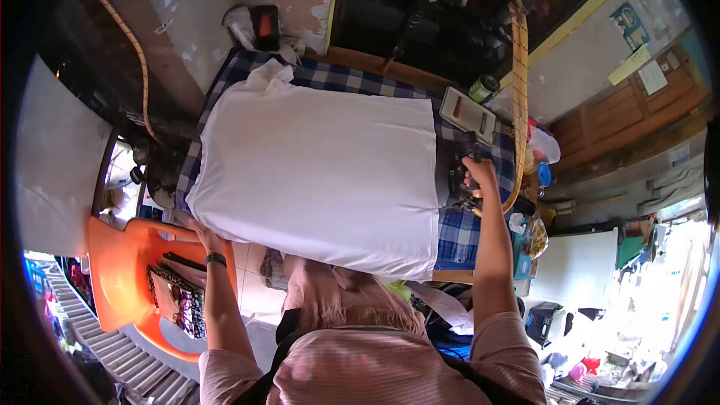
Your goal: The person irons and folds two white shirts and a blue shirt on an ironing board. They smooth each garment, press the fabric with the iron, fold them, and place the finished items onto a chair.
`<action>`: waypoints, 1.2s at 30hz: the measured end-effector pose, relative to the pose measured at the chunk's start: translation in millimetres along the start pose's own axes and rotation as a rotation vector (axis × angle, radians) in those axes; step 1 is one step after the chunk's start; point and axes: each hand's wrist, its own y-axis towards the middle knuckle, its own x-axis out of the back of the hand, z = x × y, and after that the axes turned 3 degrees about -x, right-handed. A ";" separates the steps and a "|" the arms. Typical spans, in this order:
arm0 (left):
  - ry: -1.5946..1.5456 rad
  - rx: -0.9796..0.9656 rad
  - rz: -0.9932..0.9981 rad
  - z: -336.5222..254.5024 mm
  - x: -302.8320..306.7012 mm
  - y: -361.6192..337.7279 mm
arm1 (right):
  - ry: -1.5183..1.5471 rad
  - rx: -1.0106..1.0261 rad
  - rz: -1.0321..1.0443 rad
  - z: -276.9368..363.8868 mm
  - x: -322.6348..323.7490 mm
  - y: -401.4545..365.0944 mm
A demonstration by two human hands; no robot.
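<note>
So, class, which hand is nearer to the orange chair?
Left: the left hand is beside the chair; the right hand holds the iron across the white garment.

One round, wide head view looks forward and down from close above the near edge of the counter (454,276).

A smooth white fabric garment (315,165) lies spread over a tabletop (459,244) covered in blue-and-white plaid cloth. The right hand (478,174) grips a black clothes iron (452,178) at its right edge; the left hand (207,238) is at its near left corner, beside an orange plastic chair (120,270).
</note>
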 end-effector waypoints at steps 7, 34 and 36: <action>0.335 0.261 0.248 70.6 91.4 -50.3 | -1.173 1.068 0.013 -52.6 -18.1 -73.2; 1.088 -0.683 0.607 -109.0 -72.3 141.2 | 0.292 0.024 0.438 -92.8 -52.1 -35.8; 1.028 -0.315 0.744 -56.7 -39.7 179.7 | -0.036 0.686 -0.154 -160.1 -94.9 18.0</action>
